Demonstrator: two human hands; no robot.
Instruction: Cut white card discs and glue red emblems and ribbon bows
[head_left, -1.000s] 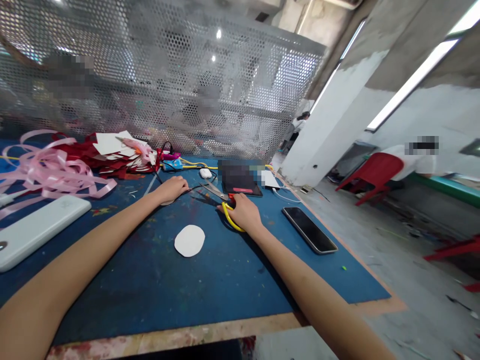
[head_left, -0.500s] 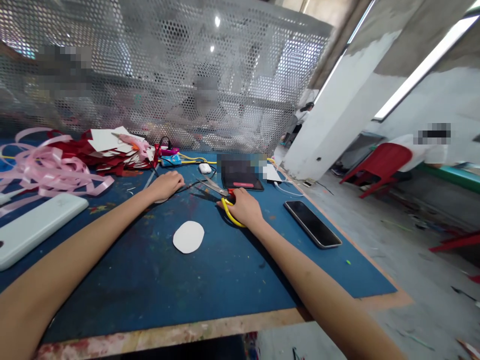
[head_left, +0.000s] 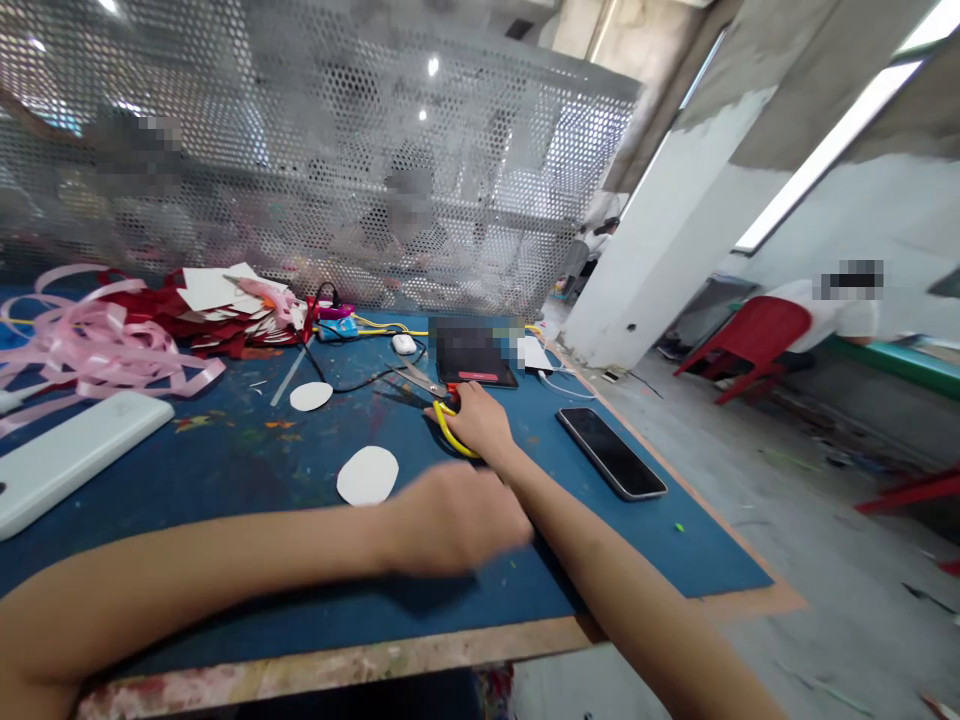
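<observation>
My right hand (head_left: 480, 420) is closed around the yellow and red handles of a pair of scissors (head_left: 448, 420). Their metal blades are parted and point up and left, low over the table. My left hand (head_left: 457, 520), blurred by motion, hovers over the table in front of my right forearm, its fingers turned down and not clear. Just beyond the left wrist lies a rounded white paper piece (head_left: 367, 475), partly behind the arm. A second rounded white paper piece (head_left: 310, 397) lies farther back, beside a black cable (head_left: 360, 383).
Pink ribbon (head_left: 120, 330) and a heap of white and red pieces (head_left: 225, 300) lie at the back left, near a pale oblong case (head_left: 82, 455). A phone (head_left: 611, 452) is on the right. Behind stand a tablet (head_left: 476, 358), an earbud case (head_left: 403, 344) and a perforated metal screen (head_left: 315, 180).
My left hand has moved from the back left toward me and to the right. The second white paper piece now shows where it was. My right hand still holds the scissors.
</observation>
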